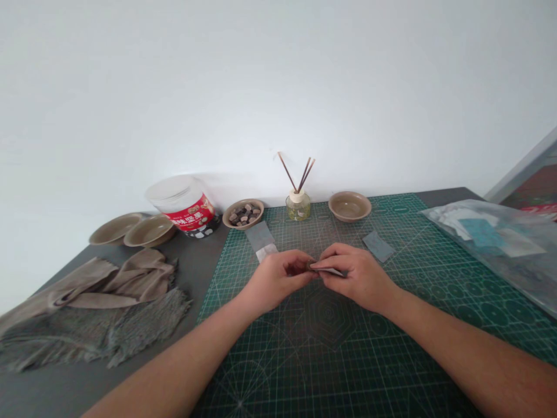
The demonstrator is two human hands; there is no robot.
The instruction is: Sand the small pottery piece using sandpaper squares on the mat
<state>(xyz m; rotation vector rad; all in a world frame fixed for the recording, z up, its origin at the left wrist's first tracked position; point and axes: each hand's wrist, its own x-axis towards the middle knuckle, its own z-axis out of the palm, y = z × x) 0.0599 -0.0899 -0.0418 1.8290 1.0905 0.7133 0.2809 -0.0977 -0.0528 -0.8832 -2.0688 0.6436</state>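
Above the middle of a green cutting mat (278, 366), my two hands meet. My left hand (276, 277) pinches a small brownish piece (310, 265), mostly covered by the fingers. Folded between the fingers and thumb of my right hand (363, 278) is a thin grey sheet (334, 270) that looks like sandpaper, its edge touching or very near the piece. Another grey sheet (261, 233) lies beyond my left hand, with a paler piece (266, 252) at its near end. A third grey sheet (378, 246) rests beyond my right hand.
Along the wall stand a bowl of small dark and tan chunks (244, 215), a reed diffuser (298, 205) and another bowl (349, 207). To the left are a red-labelled plastic tub (185, 206), two bowls (150, 230) and a crumpled cloth (100, 302). A clear plastic bag (500, 232) lies right.
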